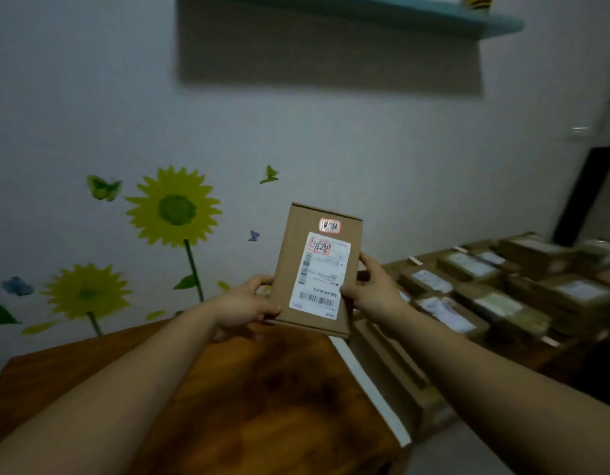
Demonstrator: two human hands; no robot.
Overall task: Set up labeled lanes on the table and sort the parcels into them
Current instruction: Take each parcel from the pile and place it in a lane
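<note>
A flat brown cardboard parcel [293,269] with a white shipping label and a small red-edged sticker is held upright in front of me, above the far edge of the wooden table [262,389]. My left hand [243,303] grips its lower left edge, fingers curled behind it. My right hand [372,289] grips its right edge, thumb on the front. Several more labelled parcels [502,289] lie in a pile on a lower surface to the right.
A white strip [368,382] runs along the table's right edge, with flat cardboard pieces [399,371] beside it. The wall behind carries sunflower and butterfly stickers [175,207]. A teal shelf [433,15] hangs high on the wall.
</note>
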